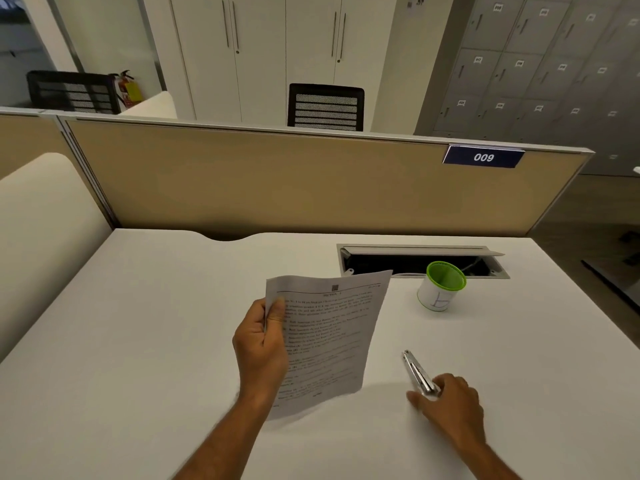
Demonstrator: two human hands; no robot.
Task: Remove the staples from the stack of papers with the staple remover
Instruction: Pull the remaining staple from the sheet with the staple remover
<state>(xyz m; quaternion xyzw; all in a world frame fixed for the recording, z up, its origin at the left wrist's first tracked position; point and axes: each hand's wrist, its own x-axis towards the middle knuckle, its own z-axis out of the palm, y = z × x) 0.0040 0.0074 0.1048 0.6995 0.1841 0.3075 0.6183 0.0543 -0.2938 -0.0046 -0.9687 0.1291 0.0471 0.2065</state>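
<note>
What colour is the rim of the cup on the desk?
Bright green, above a white body; the cup shows best in the head view.

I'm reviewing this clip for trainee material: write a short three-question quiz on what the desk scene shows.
1. True or false: the left hand holds the papers off the desk.
2. What do the right hand's fingers touch? A) the cup B) the staple remover C) the papers
3. Fill in: the cup has a ____ rim.

Key: 1 true. 2 B, the staple remover, which lies on the desk. 3 green.
</note>
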